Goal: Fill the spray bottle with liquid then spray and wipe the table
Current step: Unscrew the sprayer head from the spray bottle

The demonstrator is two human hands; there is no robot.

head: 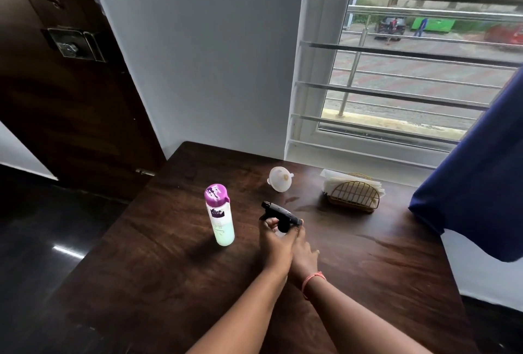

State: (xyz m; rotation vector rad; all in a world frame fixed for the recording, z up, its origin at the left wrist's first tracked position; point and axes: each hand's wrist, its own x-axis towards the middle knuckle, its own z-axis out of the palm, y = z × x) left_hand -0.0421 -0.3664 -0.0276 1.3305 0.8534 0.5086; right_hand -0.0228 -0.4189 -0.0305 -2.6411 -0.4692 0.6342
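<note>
Just below the frame's centre, both hands meet on the spray bottle (280, 216). The left hand (276, 243) curls its fingers around the neck under the black trigger head; the right hand (304, 256) wraps the body, hiding it. A purple-capped bottle (219, 215) stands apart, left of them, on the table (396, 263).

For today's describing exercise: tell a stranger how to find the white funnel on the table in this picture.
Start at the dark wooden table under the barred window. Look at its far edge, between the purple-capped bottle and the gold wire napkin holder. The funnel lies there on its side, the only round, plain white plastic thing, just beyond the black spray head that the hands hold.
</note>
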